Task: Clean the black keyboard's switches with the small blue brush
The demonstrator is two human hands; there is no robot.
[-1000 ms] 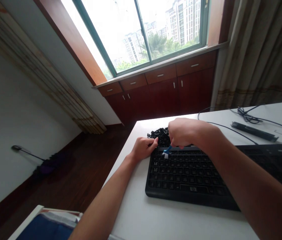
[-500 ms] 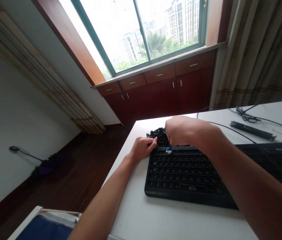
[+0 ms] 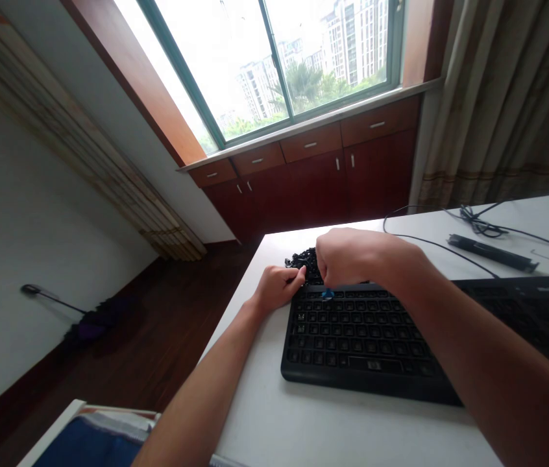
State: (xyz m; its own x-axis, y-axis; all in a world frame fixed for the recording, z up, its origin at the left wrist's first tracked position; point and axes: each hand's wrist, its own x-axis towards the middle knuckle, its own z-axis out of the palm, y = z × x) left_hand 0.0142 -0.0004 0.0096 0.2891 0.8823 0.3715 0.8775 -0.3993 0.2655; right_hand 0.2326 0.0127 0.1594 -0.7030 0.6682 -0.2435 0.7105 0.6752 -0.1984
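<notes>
A black keyboard [image 3: 352,331] with its keycaps off lies on the white table, showing rows of bare key sockets. My left hand [image 3: 278,285] is closed at the keyboard's far left corner, its thumb lying along the edge. Its fingertips are partly hidden. My right hand [image 3: 347,256] is wrapped round a small blue brush [image 3: 328,294], whose lower end points down at the top row of sockets. The grip hides the rest of the brush. Behind both hands is a pile of loose black keycaps [image 3: 302,258], partly covered by my right hand.
To the right, a long black plastic bar [image 3: 492,253], a bent thin metal rod [image 3: 547,255] and a coiled black cable [image 3: 481,224] lie on the table [image 3: 255,415]. At lower left stands a chair with blue cloth [image 3: 89,444]. A dark umbrella [image 3: 92,327] leans near the wall.
My right hand has shifted slightly left with the brush, whose pale lower part no longer shows. My left hand and the keyboard have stayed in place.
</notes>
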